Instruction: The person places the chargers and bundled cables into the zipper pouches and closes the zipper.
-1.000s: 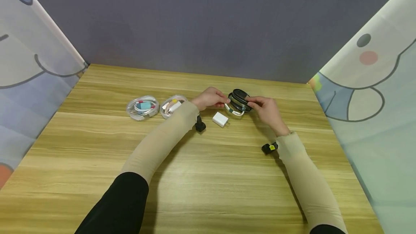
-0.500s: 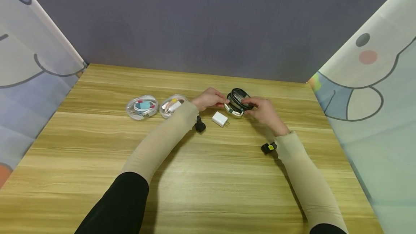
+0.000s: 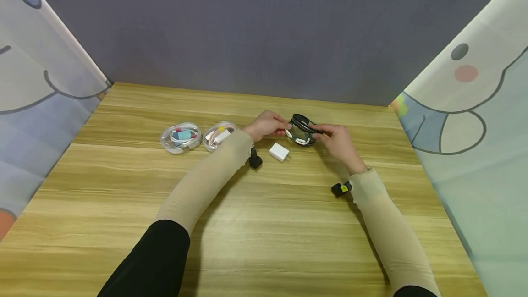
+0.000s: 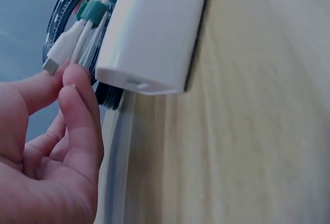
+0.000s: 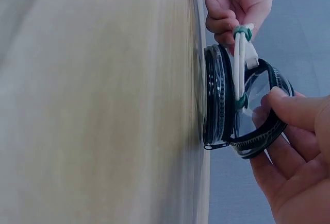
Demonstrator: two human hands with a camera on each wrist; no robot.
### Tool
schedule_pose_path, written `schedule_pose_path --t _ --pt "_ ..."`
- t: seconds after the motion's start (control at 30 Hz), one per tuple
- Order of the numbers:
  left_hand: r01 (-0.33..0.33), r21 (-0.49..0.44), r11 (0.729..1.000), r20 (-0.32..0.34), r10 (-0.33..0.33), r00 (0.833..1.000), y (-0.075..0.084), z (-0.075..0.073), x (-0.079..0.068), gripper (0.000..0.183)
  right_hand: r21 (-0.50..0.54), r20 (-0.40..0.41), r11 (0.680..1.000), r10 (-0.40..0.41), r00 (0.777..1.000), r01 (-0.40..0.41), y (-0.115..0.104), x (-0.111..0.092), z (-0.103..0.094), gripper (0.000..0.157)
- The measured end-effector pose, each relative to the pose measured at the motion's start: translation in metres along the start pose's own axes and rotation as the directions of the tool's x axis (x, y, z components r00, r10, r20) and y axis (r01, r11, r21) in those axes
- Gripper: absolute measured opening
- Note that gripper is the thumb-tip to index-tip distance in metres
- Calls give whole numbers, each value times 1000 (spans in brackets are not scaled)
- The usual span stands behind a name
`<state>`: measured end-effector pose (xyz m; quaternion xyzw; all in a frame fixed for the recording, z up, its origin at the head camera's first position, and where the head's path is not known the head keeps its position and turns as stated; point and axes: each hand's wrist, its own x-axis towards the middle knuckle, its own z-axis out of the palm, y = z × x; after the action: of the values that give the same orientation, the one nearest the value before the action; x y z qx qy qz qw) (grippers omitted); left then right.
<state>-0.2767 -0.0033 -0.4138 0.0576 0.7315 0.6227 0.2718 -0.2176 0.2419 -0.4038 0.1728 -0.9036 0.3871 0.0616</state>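
Observation:
A small clear round pouch (image 5: 218, 100) with black zip edging stands on the table, its lid (image 5: 267, 126) swung up. My right hand (image 3: 339, 145) pinches that lid between thumb and fingers. In my left hand (image 3: 266, 125), thumb and fingertips pinch a white USB cable (image 4: 80, 41) near its metal plug. The cable is bundled with green ties (image 5: 241, 102) and lies across the pouch's opening. In the left wrist view, a white charger (image 4: 149, 33) blocks part of the pouch. The same charger sits just in front of my left hand in the head view.
Two clear round cases with cables inside are on the left: one case (image 3: 166, 141) with a light blue piece, another case (image 3: 208, 145) partly behind my left sleeve. The wooden table (image 3: 264, 223) ends at a grey panel (image 3: 255, 31) at the back.
My right hand has shifted its hold and tilted the pouch lid, which turned face-on and is now seen nearly edge-on. My left hand keeps its place at the cable.

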Motion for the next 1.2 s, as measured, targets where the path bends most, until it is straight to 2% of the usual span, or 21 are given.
schedule_pose_path --t 0.17,0.23,0.33,0.43,0.57,0.73,0.9,1.07,1.13,1.17,1.2 --pt "-17 15 1000 -38 17 999 1 4 2 21 24 23 999 33 999 -34 -3 -1 1 26" --pt "-23 48 999 -67 26 997 2 7 1 23 36 37 998 46 998 -48 -4 -1 1 26" --pt "-35 137 990 -111 50 993 6 9 -1 23 70 50 996 49 998 -53 -6 0 1 25" --pt "-50 249 967 -120 82 989 8 8 -3 23 99 51 994 47 998 -52 -6 1 0 25" --pt "-74 396 915 -67 110 992 9 4 -3 33 110 45 993 40 998 -45 -4 2 -1 25" --pt "-125 567 814 19 139 990 11 -1 -5 45 96 51 994 53 997 -58 -3 1 -1 26" --pt "-158 696 701 37 185 982 12 -1 -6 39 99 63 992 67 996 -73 -1 0 -1 26" --pt "-174 781 599 41 230 972 13 1 -5 28 123 74 990 55 996 -64 -1 0 -1 25" --pt "-182 793 582 51 235 971 13 2 -5 25 131 74 990 48 996 -57 0 -1 -1 25" --pt "-182 792 583 56 228 972 13 2 -5 23 134 74 989 46 996 -55 0 -2 -1 25" --pt "-180 783 595 61 215 975 13 3 -6 23 132 73 990 46 996 -55 0 -2 -2 24"
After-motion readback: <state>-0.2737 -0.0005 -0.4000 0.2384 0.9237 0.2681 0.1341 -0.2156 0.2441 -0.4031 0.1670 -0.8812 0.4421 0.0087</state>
